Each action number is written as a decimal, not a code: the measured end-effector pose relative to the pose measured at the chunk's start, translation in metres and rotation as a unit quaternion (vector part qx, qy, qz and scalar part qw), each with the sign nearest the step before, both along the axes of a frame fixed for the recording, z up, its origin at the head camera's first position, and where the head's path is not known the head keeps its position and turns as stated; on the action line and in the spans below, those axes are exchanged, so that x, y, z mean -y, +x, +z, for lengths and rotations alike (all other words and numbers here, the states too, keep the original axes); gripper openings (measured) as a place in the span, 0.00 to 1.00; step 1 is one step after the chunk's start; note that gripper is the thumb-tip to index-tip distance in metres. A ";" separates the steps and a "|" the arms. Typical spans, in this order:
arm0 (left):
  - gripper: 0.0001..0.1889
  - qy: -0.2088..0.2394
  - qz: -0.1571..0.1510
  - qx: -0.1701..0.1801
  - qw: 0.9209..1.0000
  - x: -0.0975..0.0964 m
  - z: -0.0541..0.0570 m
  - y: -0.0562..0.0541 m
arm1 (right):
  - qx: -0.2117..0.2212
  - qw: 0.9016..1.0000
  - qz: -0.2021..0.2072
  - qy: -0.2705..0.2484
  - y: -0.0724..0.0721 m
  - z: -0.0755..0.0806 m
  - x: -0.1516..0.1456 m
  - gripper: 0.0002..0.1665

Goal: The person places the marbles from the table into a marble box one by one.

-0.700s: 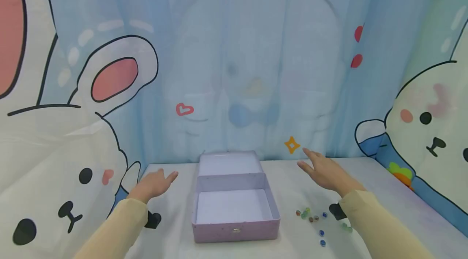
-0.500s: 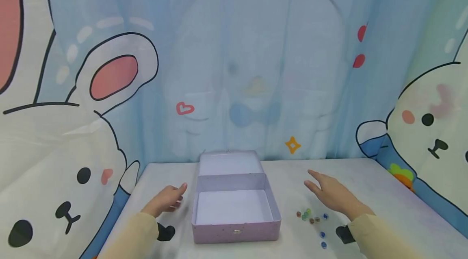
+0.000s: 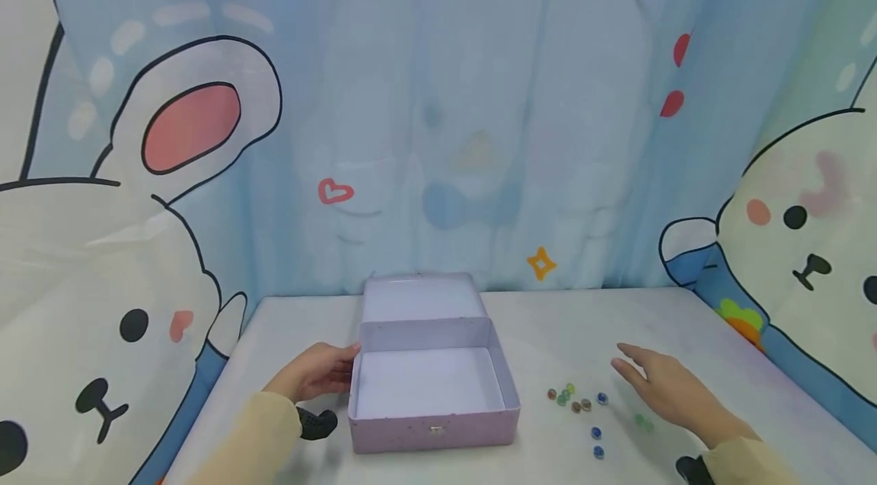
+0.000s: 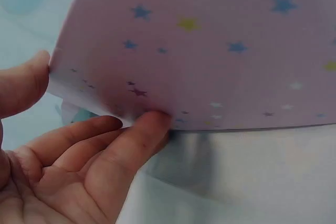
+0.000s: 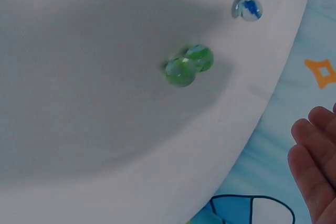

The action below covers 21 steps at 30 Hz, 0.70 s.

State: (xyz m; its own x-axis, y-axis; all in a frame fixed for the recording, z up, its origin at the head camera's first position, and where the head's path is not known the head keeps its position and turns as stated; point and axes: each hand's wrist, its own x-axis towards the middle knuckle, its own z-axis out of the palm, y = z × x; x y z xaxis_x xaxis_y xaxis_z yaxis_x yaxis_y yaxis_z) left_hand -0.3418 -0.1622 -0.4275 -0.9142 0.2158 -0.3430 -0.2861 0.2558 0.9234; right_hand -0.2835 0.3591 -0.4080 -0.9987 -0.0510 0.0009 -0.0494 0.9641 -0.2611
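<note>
In the head view a lilac hinged box [image 3: 435,432] with its lid [image 3: 421,298] swung back stands on the table; the left wrist view shows stars printed on its side. My left hand [image 3: 317,372] grips the box's left side, thumb at the top edge and bent fingers against the wall. To the right, my right hand [image 3: 674,394] hovers with loosely extended fingers, holding nothing. Near it lie several glass marbles, among them a blue marble [image 3: 602,398] and a brown marble [image 3: 575,406]. Two green marbles [image 5: 189,66] sit together in the right wrist view.
A white-covered table [image 3: 562,333] carries everything. Behind it hangs a light blue curtain [image 3: 479,127] printed with cartoon animals, its folds close to the raised lid. A black wrist mount [image 3: 317,424] sits below the left hand, near the box.
My left hand has come down and right, from beside the box onto its left wall. The right hand has lowered and drawn to the right. The box and marbles stay put on the table.
</note>
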 end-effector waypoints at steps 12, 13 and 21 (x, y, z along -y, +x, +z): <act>0.31 0.016 0.031 -0.013 0.999 0.005 -0.010 0.007 | 0.006 0.998 -0.015 -0.058 0.008 -0.013 -0.012 0.27; 0.32 0.020 0.033 -0.012 0.999 0.004 -0.011 0.008 | 0.012 0.998 -0.021 -0.060 0.010 -0.016 -0.014 0.25; 0.33 0.054 0.052 -0.005 0.997 -0.002 -0.014 0.012 | 0.055 0.995 -0.068 -0.053 0.028 -0.038 -0.028 0.15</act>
